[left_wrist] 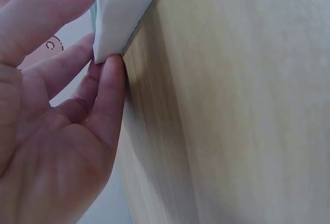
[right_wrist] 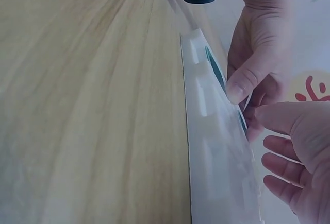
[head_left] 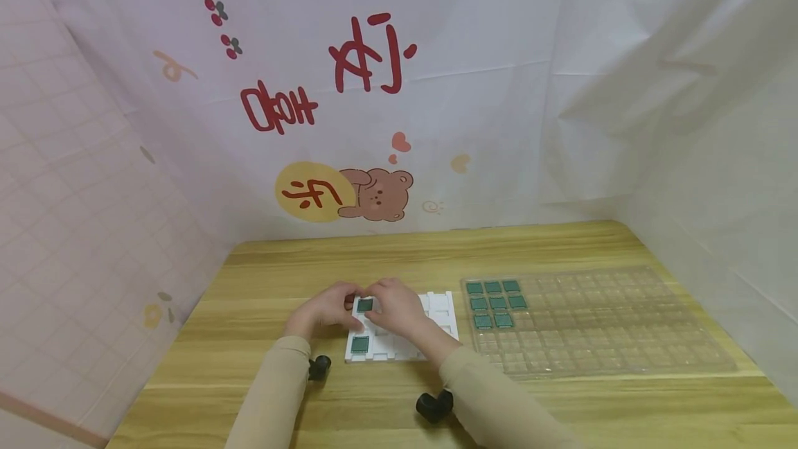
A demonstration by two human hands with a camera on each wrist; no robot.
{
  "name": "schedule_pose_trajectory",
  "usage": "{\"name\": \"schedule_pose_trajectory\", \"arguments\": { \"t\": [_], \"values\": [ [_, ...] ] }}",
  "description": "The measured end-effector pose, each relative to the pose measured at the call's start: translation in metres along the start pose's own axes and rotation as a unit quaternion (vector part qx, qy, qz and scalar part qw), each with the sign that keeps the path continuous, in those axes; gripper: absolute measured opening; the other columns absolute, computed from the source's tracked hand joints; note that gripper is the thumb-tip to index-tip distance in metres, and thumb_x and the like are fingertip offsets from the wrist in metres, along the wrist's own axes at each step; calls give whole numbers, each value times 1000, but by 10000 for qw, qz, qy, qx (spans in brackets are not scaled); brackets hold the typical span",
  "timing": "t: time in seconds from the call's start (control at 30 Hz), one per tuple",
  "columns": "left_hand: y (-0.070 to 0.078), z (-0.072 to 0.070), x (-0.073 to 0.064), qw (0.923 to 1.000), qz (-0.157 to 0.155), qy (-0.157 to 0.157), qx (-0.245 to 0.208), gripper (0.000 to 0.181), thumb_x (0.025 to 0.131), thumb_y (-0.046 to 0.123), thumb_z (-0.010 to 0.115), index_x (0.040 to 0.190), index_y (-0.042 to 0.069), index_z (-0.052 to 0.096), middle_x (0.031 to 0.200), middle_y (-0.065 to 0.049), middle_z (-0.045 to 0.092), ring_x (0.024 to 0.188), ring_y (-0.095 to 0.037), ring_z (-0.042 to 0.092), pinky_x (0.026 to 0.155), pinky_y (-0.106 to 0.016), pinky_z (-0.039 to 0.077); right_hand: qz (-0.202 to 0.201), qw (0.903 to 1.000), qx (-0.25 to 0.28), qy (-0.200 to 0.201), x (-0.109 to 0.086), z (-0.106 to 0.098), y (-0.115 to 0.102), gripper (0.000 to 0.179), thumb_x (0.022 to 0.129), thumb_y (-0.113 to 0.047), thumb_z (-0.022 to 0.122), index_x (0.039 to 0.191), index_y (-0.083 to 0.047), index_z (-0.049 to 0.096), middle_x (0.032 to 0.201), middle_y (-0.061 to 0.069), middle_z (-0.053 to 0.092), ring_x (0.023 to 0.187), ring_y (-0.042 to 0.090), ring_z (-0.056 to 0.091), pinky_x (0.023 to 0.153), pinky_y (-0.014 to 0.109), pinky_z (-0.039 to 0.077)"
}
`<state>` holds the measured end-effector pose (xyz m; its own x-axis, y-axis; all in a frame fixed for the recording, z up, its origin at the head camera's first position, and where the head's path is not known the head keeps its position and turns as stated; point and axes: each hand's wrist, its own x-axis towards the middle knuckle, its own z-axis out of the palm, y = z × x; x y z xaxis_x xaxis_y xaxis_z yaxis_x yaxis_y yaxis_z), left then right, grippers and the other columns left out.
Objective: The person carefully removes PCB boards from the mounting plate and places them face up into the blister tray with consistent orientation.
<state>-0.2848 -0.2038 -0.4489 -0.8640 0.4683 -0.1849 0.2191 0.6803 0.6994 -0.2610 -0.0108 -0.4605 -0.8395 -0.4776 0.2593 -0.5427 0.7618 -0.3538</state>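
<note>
A white slotted tray (head_left: 441, 302) lies on the table, with one square green chip (head_left: 359, 345) in its near left slot. Another green chip (head_left: 364, 305) is at the far left slot, between both hands. My left hand (head_left: 327, 307) holds the tray's left edge; in the left wrist view its fingertips touch the tray corner (left_wrist: 116, 33). From the right, my right hand (head_left: 397, 307) reaches over the tray, thumb and index finger at the edges of the far chip. In the right wrist view the right hand's (right_wrist: 309, 141) other fingers are loosely bent and its fingertip contact is partly hidden.
To the right lies a clear compartment tray (head_left: 592, 338), with several green chips (head_left: 497, 303) in its far left pockets. Black wrist mounts (head_left: 319, 368) hang below both sleeves. A printed cloth (head_left: 486, 102) hangs behind the wooden table (head_left: 206, 380).
</note>
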Motion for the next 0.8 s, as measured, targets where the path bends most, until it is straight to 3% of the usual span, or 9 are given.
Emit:
{"name": "schedule_pose_trajectory", "arguments": {
  "t": [0.33,0.8],
  "values": [
    [-2,2,1,9999,-70,28,-69,66,68,7,90,127,0,61,126,-10,59,117,-27,55,102,-44,44,2,9986,-513,-122,6,12,4,38,85,-35,78,118,-17,71,117,0,66,108,21,60,81,34,54],
    [-5,2,3,9999,-70,0,-144,67,68,7,90,126,-2,60,124,-9,60,115,-27,55,102,-45,44,-164,9954,-933,-155,12,11,1,37,85,-36,78,116,-18,72,112,-2,67,105,19,61,81,33,53]
  ]
}}
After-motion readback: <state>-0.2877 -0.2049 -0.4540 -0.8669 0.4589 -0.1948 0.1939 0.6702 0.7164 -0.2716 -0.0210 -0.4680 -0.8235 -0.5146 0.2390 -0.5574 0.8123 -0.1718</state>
